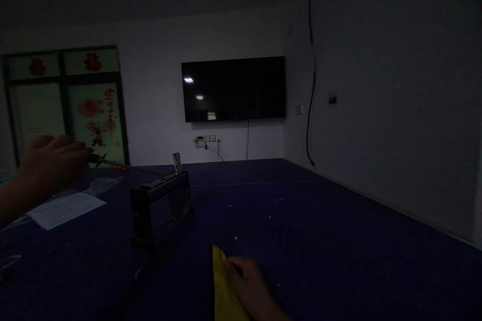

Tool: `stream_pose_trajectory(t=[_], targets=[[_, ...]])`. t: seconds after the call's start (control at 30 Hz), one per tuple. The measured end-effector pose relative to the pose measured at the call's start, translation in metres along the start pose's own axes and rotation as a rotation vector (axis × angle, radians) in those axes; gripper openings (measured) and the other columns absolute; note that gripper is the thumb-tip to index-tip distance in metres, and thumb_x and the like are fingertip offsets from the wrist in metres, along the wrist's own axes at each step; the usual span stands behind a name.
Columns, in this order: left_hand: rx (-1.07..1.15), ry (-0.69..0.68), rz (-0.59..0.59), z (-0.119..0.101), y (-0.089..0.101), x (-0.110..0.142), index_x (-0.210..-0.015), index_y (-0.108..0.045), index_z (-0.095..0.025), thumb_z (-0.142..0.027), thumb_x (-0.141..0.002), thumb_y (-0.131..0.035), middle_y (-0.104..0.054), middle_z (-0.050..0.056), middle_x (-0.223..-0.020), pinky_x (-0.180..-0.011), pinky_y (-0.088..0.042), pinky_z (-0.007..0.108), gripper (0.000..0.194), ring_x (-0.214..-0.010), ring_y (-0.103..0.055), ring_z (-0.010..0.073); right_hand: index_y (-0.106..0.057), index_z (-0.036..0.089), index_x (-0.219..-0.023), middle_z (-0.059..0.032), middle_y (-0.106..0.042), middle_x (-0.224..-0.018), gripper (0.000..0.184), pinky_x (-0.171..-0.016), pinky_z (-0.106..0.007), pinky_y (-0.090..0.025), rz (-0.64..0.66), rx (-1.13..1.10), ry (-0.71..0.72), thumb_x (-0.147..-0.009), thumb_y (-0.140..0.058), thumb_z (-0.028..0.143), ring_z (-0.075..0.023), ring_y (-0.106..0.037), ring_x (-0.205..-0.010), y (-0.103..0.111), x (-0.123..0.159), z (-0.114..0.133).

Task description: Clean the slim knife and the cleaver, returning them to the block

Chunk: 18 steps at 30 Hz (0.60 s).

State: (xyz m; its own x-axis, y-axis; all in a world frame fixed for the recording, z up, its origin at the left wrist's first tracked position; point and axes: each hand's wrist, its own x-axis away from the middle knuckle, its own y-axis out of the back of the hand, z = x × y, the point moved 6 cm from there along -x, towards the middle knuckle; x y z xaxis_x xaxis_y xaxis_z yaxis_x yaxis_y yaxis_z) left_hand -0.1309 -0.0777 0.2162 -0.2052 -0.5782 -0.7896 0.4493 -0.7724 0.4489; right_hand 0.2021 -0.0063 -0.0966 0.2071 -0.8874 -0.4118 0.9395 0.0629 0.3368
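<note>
My left hand [56, 163], at the left, is closed around the dark handle of a tool with a long thin metal shaft [122, 164]. The shaft points right, its far end close to the top of a black slotted stand [160, 210]; whether they touch I cannot tell. A patterned grey handle [177, 164] sticks up from the far end of this stand, which looks like a knife block. At the bottom middle, my right hand [250, 281] grips a yellow cloth [226, 286] with a dark edge, the thumb lying on top. The room is dim, so fine detail is lost.
The purple table [320, 241] bears small white scraps [269, 217]. A printed white sheet [68, 209] and clear plastic wrapping [101, 185] lie at the left. A television [234, 89] hangs on the far wall; a black cable [311, 85] runs down the right wall.
</note>
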Motion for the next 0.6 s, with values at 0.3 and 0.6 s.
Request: stream_pose_trajectory(t=[0.3,0.6], targets=[[-0.168,-0.153,-0.003,-0.004,-0.033,-0.015,-0.09,-0.063,-0.002,-0.034,-0.082,-0.003,-0.064,0.002,-0.082,-0.084,-0.022,0.032,0.069,-0.097,-0.048,0.015,-0.071,0.014,-0.073,-0.005,-0.066,-0.07,0.059,-0.058,-0.025,-0.039,0.036,-0.022,-0.025,-0.084,-0.037,0.062,-0.0189,-0.058,-0.067,-0.002,-0.004,-0.007],[-0.342,-0.37,-0.195,-0.011,-0.049,-0.025,-0.069,-0.067,-0.018,-0.012,-0.075,-0.045,-0.068,0.006,-0.076,-0.065,-0.033,0.033,0.023,-0.076,-0.056,0.022,-0.068,0.014,-0.07,-0.0053,-0.065,-0.069,0.059,-0.057,-0.025,-0.036,0.016,-0.02,-0.034,-0.082,-0.037,0.063,-0.0188,-0.056,-0.066,-0.002,-0.006,-0.01]])
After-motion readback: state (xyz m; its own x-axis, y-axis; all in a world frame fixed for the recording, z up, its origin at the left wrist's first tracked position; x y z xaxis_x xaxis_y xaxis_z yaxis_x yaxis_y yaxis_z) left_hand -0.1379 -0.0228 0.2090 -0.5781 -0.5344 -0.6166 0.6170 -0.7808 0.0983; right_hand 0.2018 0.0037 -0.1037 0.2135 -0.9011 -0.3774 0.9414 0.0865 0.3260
